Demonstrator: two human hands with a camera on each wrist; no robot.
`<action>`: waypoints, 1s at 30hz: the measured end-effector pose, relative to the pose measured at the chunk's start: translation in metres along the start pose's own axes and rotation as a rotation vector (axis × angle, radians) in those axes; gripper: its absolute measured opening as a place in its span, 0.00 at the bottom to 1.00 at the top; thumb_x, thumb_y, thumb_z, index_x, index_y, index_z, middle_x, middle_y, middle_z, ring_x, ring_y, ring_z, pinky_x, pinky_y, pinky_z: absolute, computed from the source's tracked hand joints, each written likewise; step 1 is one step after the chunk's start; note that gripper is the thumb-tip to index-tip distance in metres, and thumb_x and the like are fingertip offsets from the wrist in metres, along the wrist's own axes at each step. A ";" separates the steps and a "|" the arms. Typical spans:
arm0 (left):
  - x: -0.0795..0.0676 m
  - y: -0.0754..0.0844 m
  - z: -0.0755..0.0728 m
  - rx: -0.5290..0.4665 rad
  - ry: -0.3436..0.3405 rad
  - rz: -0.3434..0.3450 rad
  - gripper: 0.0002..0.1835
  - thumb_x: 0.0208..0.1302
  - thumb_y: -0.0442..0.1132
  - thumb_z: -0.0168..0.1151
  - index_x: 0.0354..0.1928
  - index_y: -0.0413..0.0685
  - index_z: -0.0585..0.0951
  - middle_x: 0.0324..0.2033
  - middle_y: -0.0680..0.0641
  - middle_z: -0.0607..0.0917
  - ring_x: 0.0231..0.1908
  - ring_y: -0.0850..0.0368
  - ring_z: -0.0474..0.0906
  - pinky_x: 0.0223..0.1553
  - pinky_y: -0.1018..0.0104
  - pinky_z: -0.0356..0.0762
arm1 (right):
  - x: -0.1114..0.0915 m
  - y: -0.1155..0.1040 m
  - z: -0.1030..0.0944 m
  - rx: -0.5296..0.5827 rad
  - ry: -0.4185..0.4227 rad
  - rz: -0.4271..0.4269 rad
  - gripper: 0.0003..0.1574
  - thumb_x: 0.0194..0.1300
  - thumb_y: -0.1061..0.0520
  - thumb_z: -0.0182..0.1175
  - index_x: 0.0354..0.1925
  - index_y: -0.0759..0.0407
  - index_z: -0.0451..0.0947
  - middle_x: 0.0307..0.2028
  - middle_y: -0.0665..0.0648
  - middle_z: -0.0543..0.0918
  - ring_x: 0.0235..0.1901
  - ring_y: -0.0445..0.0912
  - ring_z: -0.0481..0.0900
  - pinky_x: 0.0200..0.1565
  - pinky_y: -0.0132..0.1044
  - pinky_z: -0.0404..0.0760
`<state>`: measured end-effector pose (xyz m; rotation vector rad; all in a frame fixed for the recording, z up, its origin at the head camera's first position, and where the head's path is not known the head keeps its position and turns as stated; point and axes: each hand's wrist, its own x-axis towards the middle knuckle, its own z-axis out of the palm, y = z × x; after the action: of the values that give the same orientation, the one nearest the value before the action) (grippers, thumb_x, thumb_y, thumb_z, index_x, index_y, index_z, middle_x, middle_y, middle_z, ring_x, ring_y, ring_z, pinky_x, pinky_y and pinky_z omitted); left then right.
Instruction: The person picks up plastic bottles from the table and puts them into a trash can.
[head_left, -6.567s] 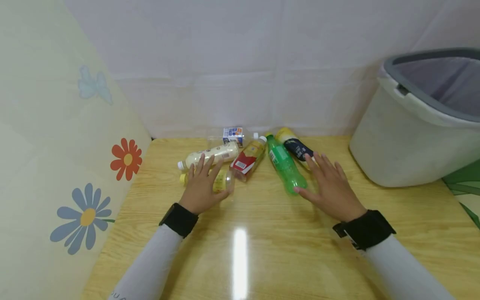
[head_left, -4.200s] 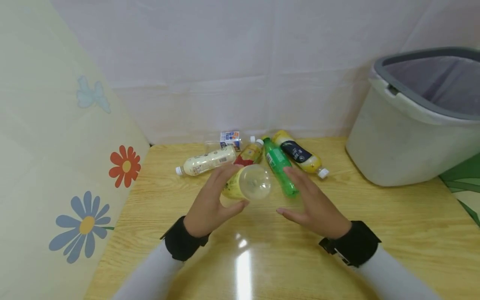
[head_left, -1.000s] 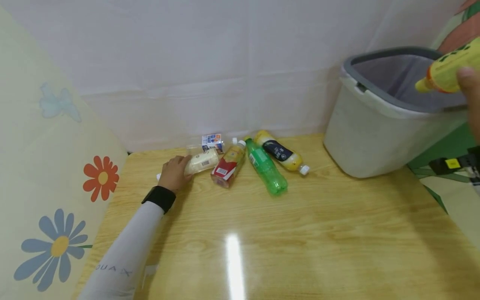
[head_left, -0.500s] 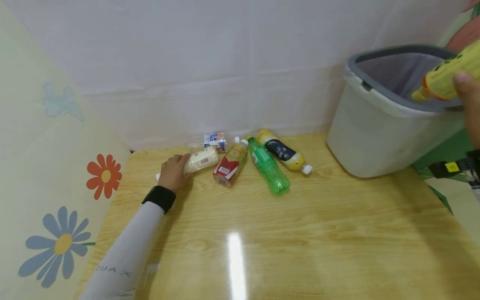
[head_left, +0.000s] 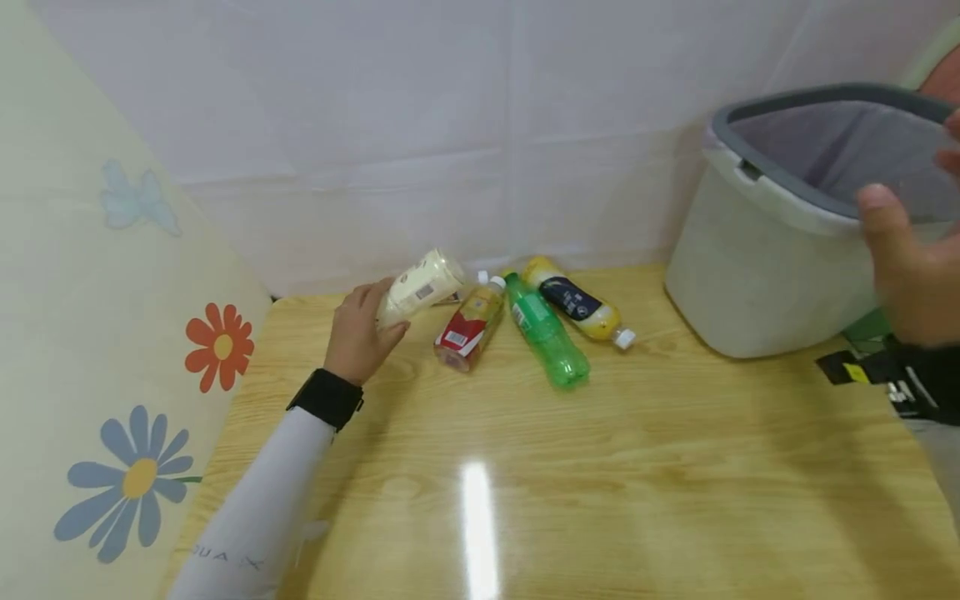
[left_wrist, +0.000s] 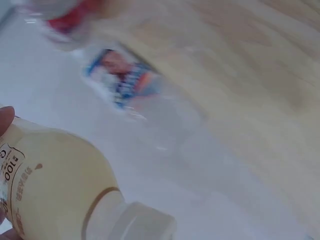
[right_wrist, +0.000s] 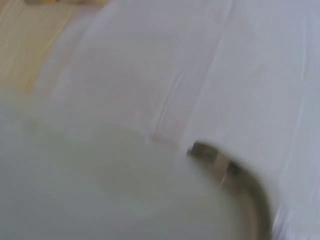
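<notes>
My left hand (head_left: 358, 333) grips a cream-coloured plastic bottle (head_left: 422, 287) above the table, its base tilted up and to the right in the head view. In the left wrist view the same bottle's white cap (left_wrist: 142, 222) points away from the fingers. My right hand (head_left: 918, 267), partly cut off by the right edge, is beside the near rim of the bin (head_left: 757, 275) with thumb and fingers spread and nothing between them. Close to the held bottle lies a bottle with a red label (head_left: 463, 332).
A green bottle (head_left: 550, 333) and a yellow bottle with a navy label (head_left: 573, 298) lie on the wooden table (head_left: 600, 467). Behind the held bottle is a clear bottle with a picture label (left_wrist: 122, 77). A painted wall (head_left: 67, 292) bounds the left side, white sheeting the back.
The yellow-labelled bottle has left my right hand, whose fingers have spread over the bin's edge. My left hand has raised the cream-coloured bottle off the table and tilted it.
</notes>
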<state>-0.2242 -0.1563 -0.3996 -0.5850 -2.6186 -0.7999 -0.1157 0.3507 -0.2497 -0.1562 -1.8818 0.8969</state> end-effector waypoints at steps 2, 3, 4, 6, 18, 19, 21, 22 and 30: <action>0.000 0.012 -0.002 -0.051 0.021 0.028 0.40 0.59 0.39 0.75 0.71 0.43 0.68 0.58 0.31 0.77 0.52 0.35 0.77 0.52 0.39 0.77 | -0.010 -0.014 0.009 0.201 -0.039 -0.153 0.46 0.58 0.43 0.69 0.65 0.67 0.67 0.64 0.51 0.74 0.66 0.45 0.71 0.73 0.33 0.64; 0.001 0.018 -0.003 -0.079 0.026 0.045 0.40 0.59 0.39 0.75 0.71 0.43 0.68 0.58 0.32 0.77 0.52 0.37 0.77 0.50 0.40 0.77 | -0.016 -0.022 0.013 0.295 -0.085 -0.175 0.46 0.57 0.46 0.70 0.64 0.70 0.65 0.63 0.53 0.74 0.65 0.45 0.71 0.72 0.33 0.65; 0.001 0.024 -0.005 -0.112 0.025 0.059 0.40 0.59 0.39 0.75 0.71 0.43 0.68 0.57 0.33 0.77 0.51 0.38 0.77 0.49 0.43 0.78 | -0.024 -0.028 0.017 0.338 -0.125 -0.194 0.46 0.57 0.47 0.70 0.63 0.72 0.64 0.62 0.54 0.73 0.64 0.45 0.71 0.71 0.33 0.66; 0.001 0.036 -0.007 -0.169 0.022 0.085 0.40 0.59 0.38 0.75 0.72 0.42 0.67 0.58 0.34 0.77 0.50 0.41 0.76 0.48 0.46 0.78 | -0.038 -0.037 0.026 0.416 -0.193 -0.238 0.45 0.58 0.50 0.70 0.62 0.75 0.64 0.61 0.56 0.73 0.63 0.46 0.72 0.70 0.33 0.68; -0.019 0.102 -0.007 -0.395 -0.026 0.194 0.41 0.60 0.41 0.74 0.73 0.48 0.65 0.55 0.42 0.78 0.46 0.51 0.74 0.44 0.58 0.77 | -0.120 -0.058 0.069 0.562 -0.615 -0.296 0.46 0.63 0.58 0.69 0.69 0.77 0.59 0.65 0.52 0.72 0.63 0.45 0.73 0.65 0.31 0.74; -0.021 0.106 -0.005 -0.414 -0.031 0.204 0.41 0.59 0.41 0.74 0.73 0.48 0.66 0.56 0.42 0.78 0.46 0.52 0.75 0.44 0.59 0.77 | -0.127 -0.060 0.072 0.589 -0.648 -0.271 0.47 0.60 0.64 0.69 0.70 0.76 0.58 0.65 0.52 0.72 0.63 0.46 0.73 0.65 0.32 0.74; -0.026 0.114 -0.002 -0.455 -0.047 0.227 0.41 0.58 0.40 0.74 0.73 0.47 0.66 0.55 0.42 0.79 0.46 0.52 0.75 0.43 0.60 0.78 | -0.139 -0.062 0.079 0.615 -0.707 -0.224 0.50 0.55 0.74 0.67 0.73 0.72 0.56 0.66 0.52 0.71 0.63 0.45 0.74 0.64 0.31 0.75; -0.028 0.118 0.000 -0.472 -0.057 0.241 0.41 0.58 0.40 0.74 0.72 0.46 0.66 0.55 0.43 0.79 0.46 0.53 0.75 0.43 0.61 0.78 | -0.145 -0.064 0.081 0.622 -0.732 -0.201 0.53 0.54 0.76 0.66 0.74 0.70 0.55 0.66 0.53 0.71 0.63 0.44 0.74 0.64 0.30 0.75; -0.048 0.144 0.021 -0.536 -0.195 0.255 0.41 0.58 0.43 0.75 0.72 0.49 0.66 0.56 0.47 0.79 0.48 0.57 0.74 0.47 0.66 0.78 | -0.171 -0.071 0.084 0.626 -0.788 -0.060 0.55 0.55 0.74 0.67 0.75 0.59 0.54 0.66 0.53 0.72 0.61 0.41 0.75 0.60 0.26 0.78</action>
<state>-0.1183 -0.0484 -0.3718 -1.1645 -2.4090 -1.4267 -0.0831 0.1762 -0.3480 0.7265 -2.1586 1.6101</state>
